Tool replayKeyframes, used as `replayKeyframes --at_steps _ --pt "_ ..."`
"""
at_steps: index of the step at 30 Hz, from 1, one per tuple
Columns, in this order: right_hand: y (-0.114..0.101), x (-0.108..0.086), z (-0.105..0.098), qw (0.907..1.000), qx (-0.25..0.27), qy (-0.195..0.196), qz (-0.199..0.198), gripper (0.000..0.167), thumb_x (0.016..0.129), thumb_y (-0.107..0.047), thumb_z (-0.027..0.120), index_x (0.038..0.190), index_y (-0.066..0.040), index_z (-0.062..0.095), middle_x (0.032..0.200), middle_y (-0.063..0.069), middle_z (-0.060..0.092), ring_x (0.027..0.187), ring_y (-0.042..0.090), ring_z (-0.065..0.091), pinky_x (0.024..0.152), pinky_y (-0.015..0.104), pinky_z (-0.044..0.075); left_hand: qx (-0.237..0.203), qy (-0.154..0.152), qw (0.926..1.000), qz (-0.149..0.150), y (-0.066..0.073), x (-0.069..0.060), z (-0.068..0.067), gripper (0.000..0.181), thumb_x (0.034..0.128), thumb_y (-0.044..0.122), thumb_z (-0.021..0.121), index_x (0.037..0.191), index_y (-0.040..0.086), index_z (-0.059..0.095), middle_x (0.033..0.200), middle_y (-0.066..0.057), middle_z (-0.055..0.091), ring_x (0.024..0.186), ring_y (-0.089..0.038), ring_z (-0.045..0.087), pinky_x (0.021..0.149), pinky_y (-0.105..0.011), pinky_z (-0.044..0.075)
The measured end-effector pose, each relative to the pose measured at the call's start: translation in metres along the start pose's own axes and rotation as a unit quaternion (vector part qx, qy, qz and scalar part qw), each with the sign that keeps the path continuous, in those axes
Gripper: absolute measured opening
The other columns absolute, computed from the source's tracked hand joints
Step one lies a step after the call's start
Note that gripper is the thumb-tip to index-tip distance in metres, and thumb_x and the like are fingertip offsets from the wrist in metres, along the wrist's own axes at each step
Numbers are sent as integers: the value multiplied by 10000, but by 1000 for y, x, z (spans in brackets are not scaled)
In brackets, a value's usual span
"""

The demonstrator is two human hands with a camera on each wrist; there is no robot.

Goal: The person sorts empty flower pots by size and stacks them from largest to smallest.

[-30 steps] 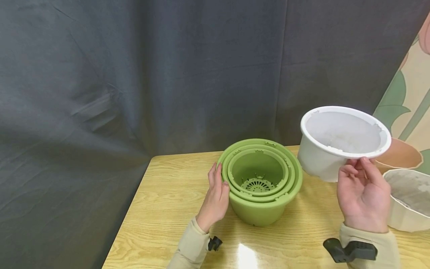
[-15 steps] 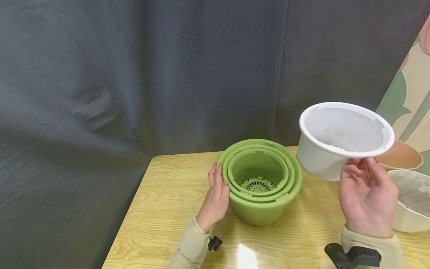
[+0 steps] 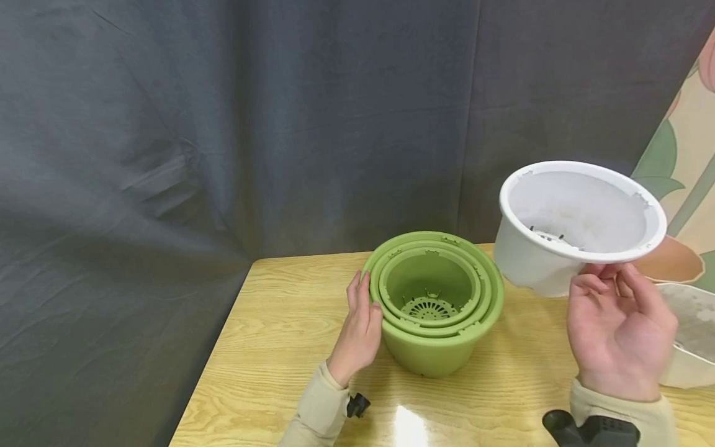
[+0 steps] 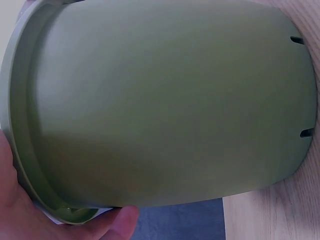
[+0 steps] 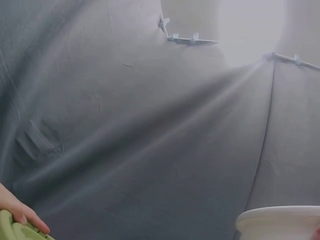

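Observation:
In the head view my left hand [image 3: 357, 332] holds the near-left rim of a stack of nested green plastic flowerpots [image 3: 436, 354] standing on the table. A slotted base shows inside the innermost pot. The left wrist view shows the outer green pot's wall [image 4: 175, 110] close up, with fingers [image 4: 125, 220] under its rim. My right hand [image 3: 622, 329], palm up, grips the near rim of a white plastic flowerpot [image 3: 530, 254], held tilted above the table. The right wrist view catches only the white pot's rim [image 5: 280, 212] and a sliver of this hand.
Behind the right hand stand an orange-brown pot [image 3: 673, 261] and a cream pot [image 3: 689, 357], both partly hidden. A dark grey curtain [image 3: 335, 124] hangs behind the wooden table [image 3: 268, 347]. A floral panel [image 3: 692, 149] is at far right.
The white flowerpot has risen slightly and moved right with my right hand. More of its inner base now shows. My left hand and the green flowerpots have stayed in place.

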State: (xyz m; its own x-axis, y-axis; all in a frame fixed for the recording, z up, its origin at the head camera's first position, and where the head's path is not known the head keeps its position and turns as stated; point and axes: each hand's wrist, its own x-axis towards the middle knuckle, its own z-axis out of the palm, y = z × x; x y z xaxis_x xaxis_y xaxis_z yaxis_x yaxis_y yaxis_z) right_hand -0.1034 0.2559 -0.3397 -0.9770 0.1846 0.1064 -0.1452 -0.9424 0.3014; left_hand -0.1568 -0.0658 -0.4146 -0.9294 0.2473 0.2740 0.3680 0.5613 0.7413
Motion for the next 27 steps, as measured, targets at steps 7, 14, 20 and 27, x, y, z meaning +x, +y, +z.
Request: replayKeyframes --at_steps 7,14,20,27 --pt "4 -1 1 9994 76 -245 253 280 961 -21 342 1207 -39 475 1006 233 540 922 384 492 675 398 399 -36 -20 10000 -24 0 0 0 566 1041 191 254 1549 37 56 1613 -145 -9 1344 -392 407 1129 -494 351" --pt "12 -2 0 9977 114 -472 481 315 970 -37 304 1245 -38 458 1028 245 529 948 387 479 707 405 399 -43 -44 9999 -99 0 1 0 567 1044 193 261 1552 49 55 1617 -126 -21 1327 -385 429 1130 -464 360" --pt "20 -2 -3 9953 93 -682 683 326 979 -39 265 1250 -26 445 1049 248 523 973 385 475 722 408 400 -55 -56 9999 -101 1 1 0 568 1041 192 252 1551 44 52 1617 -129 -23 1371 -381 377 1146 -473 325" --pt "29 -2 -7 9927 54 -804 899 347 976 -23 242 1243 -15 463 1094 213 492 1003 351 449 748 379 377 -71 -49 9999 -118 1 1 0 569 1040 198 251 1552 48 54 1619 -121 -20 1345 -380 411 1130 -477 354"
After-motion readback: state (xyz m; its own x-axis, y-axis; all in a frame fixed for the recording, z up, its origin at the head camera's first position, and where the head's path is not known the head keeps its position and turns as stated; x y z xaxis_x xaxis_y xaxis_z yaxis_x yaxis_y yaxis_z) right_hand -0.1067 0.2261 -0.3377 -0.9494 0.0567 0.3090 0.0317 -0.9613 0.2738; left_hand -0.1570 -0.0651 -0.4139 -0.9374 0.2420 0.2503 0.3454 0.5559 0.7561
